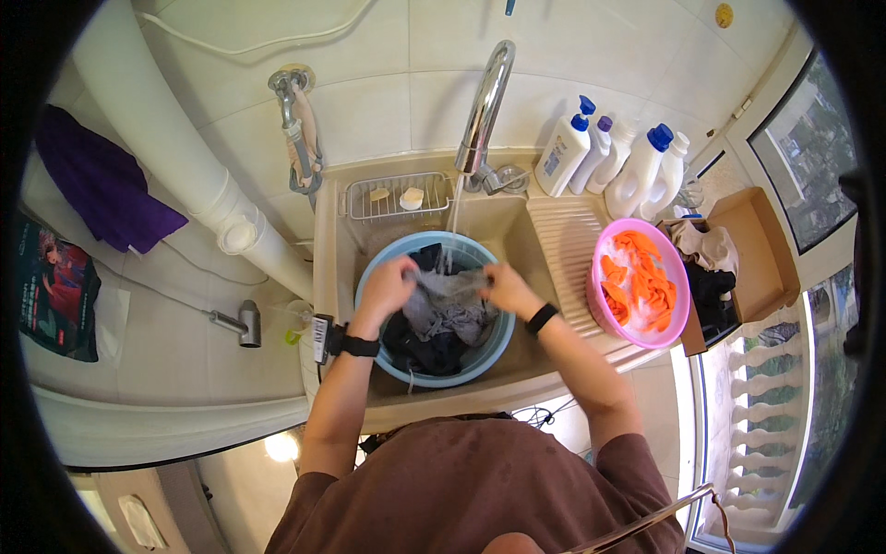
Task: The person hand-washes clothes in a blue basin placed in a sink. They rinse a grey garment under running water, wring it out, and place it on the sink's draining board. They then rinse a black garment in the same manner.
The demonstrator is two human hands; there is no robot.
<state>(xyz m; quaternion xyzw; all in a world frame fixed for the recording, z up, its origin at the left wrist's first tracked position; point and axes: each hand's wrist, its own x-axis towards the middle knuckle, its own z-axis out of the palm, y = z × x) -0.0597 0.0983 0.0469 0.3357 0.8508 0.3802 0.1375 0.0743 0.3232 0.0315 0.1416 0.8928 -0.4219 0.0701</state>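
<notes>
A grey cloth garment (446,301) is stretched between my two hands over a light blue plastic basin (437,381), which stands in the beige laundry sink (547,277). My left hand (389,287) grips its left edge, and my right hand (509,287) grips the right edge. Water runs from the chrome faucet (488,104) onto the cloth. Dark wet clothing (422,350) lies in the basin beneath it. To the right, a pink basin (597,305) holds orange fabric (640,277) with white suds.
A wire rack (360,213) with soap pieces sits at the sink's back left. Several white detergent bottles (564,156) line the back right. An open cardboard box (761,256) with clothing stands beyond the pink basin. At left are a white pipe (166,124) and a purple cloth (104,180).
</notes>
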